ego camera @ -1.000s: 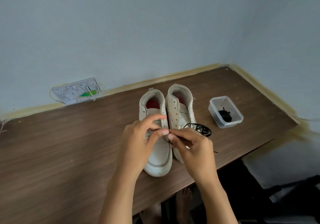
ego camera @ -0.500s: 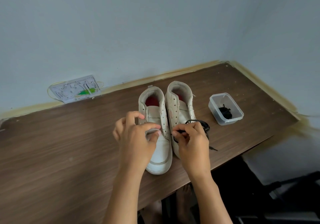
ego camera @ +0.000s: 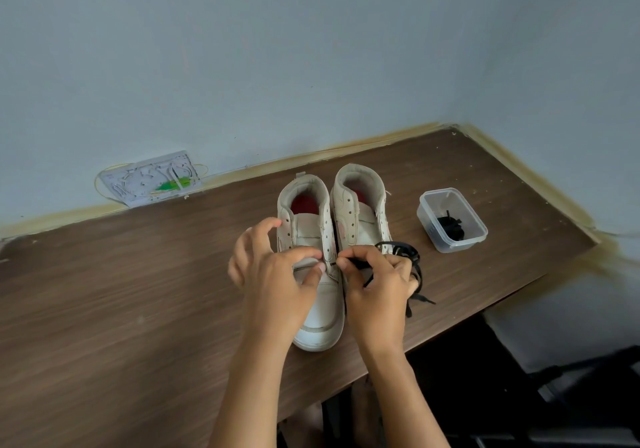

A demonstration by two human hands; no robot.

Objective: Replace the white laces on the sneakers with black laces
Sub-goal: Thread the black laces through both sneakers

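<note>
At the far left, a pale plastic board strung with cords and a green scrap (ego camera: 150, 180) leans against the grey wall at the back of the dark wood-grain table (ego camera: 104, 309). At centre, the left hand (ego camera: 273, 274) pinches the eyelet flap of the left off-white high-top sneaker (ego camera: 313, 257) between thumb and forefinger, steadying it. Just beside it, the right hand (ego camera: 377, 285) pinches the tip of a black flat lace (ego camera: 405, 257) and aims it at a low eyelet on that shoe; the rest of the lace lies bunched over the toe of the right off-white high-top sneaker (ego camera: 360, 215) and trails onto the table. No white laces show in either shoe. To the right stands a clear, lidless plastic tub (ego camera: 452, 219) holding another dark bundle, likely the second lace. The likely trouble: the tip could miss or fray against the small eyelet, or the loose bunch could knot as it is drawn through. The eyelet itself is too small to make out, both toes sit partly behind the hands, and the forearms run off the lower edge
</note>
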